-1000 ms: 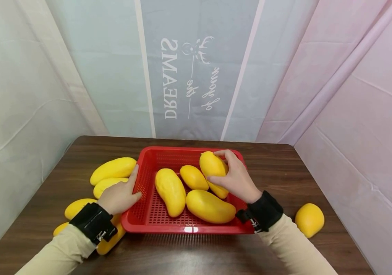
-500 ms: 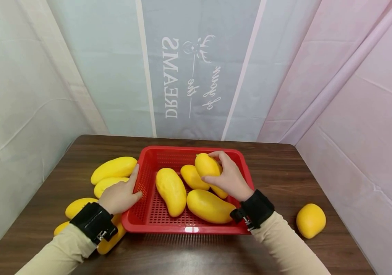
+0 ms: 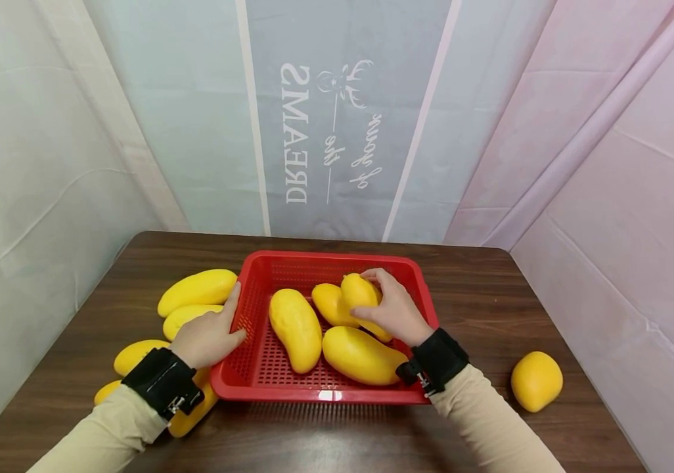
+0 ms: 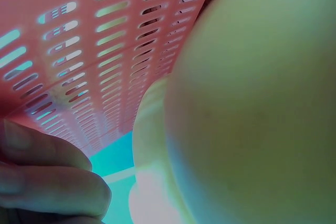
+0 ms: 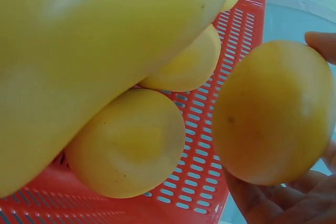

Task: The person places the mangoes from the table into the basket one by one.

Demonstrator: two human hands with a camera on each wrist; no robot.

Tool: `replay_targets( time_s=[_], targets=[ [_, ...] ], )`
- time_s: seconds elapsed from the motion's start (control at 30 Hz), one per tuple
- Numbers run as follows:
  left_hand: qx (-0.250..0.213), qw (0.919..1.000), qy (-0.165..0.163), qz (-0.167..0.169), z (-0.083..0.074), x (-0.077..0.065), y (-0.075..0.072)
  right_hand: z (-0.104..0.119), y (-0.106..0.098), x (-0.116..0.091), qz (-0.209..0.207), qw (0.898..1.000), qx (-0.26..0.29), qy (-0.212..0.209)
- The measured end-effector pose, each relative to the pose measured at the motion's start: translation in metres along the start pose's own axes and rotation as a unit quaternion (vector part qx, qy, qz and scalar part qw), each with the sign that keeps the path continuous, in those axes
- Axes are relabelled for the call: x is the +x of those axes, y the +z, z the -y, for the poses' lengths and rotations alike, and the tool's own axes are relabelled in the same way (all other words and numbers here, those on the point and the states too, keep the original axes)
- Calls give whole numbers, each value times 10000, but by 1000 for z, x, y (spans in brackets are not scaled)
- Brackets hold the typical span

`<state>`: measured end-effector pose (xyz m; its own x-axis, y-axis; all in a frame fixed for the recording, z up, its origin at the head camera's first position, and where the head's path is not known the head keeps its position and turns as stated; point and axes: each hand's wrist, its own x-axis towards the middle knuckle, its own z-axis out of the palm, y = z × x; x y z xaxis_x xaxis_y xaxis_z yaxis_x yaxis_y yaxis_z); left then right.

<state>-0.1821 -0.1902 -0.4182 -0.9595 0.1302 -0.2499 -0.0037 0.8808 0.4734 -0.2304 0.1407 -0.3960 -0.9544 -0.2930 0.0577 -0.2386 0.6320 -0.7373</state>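
My right hand grips a yellow mango low over the right part of the red plastic basket. In the right wrist view the held mango has fingers around its side, apart from the other fruit there. Beneath it another mango is partly hidden. A small mango, a long mango and a front mango lie on the basket floor. My left hand holds the basket's left side, thumb over the rim; curled fingers show outside the perforated wall.
Several mangoes lie left of the basket, some partly hidden under the left hand and wrist. One mango sits alone at the right on the dark wooden table. Fabric curtains enclose the back and sides.
The right hand has moved its mango slightly left, then lower towards the other mangoes in the basket. My left hand keeps its place on the basket's side.
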Motion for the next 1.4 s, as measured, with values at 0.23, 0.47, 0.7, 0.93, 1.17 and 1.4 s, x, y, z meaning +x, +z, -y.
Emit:
replay_targets(
  time_s=[0.23,0.47,0.7,0.93,1.17,1.4],
  targets=[
    [17,10000,29,-8,0,-1,0,-2,4,0,219,9996,-144,100],
    [-8,10000,-2,15,-1,-1,-1,-2,5,0,315,9982,-492,112],
    [11,10000,7,26,-1,-2,-1,-3,7,-1,325,9961,-815,106],
    [20,10000,-24,28,-1,0,0,-4,8,0,320,9921,-1205,128],
    [7,10000,52,25,-1,-1,0,-4,9,-3,471,9845,-1684,91],
    [-11,10000,37,38,0,0,0,-4,10,-5,552,9829,-1747,165]
  ],
)
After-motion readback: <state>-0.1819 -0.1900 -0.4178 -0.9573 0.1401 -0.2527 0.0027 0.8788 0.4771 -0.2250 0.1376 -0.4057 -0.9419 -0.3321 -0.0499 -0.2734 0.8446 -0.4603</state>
